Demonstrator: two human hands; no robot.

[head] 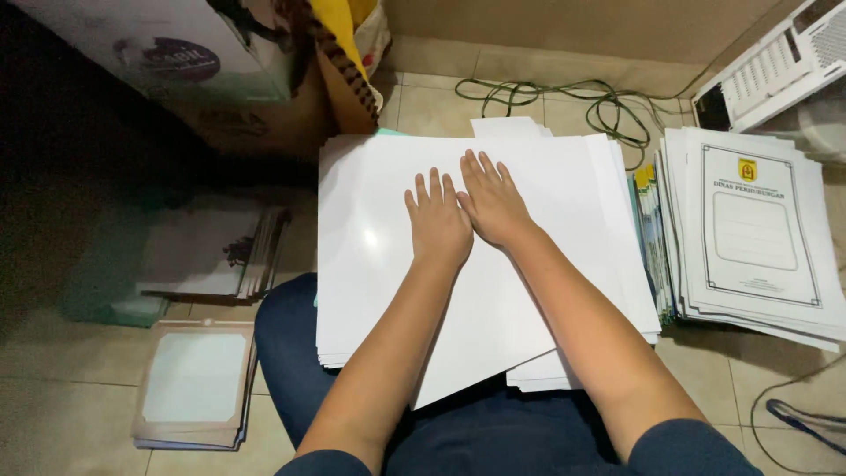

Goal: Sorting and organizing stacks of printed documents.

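Left hand (438, 225), right hand (493, 204): both flat, fingers spread, palms pressing top sheet of white paper stack (370, 256) at frame centre, resting over lap. Stack edges uneven; glossy sheets likely to slide toward printed covers (758, 229) at right.

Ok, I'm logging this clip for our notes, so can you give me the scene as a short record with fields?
left hand: flat, palm down on the white sheets
right hand: flat beside it, the two touching
white sheets: large glossy stack, partly over the lap
printed covers: stack with framed pages, right of the sheets
green cable: coiled on the tiled floor behind
booklets: small piles on the floor to the left
cardboard box: top left
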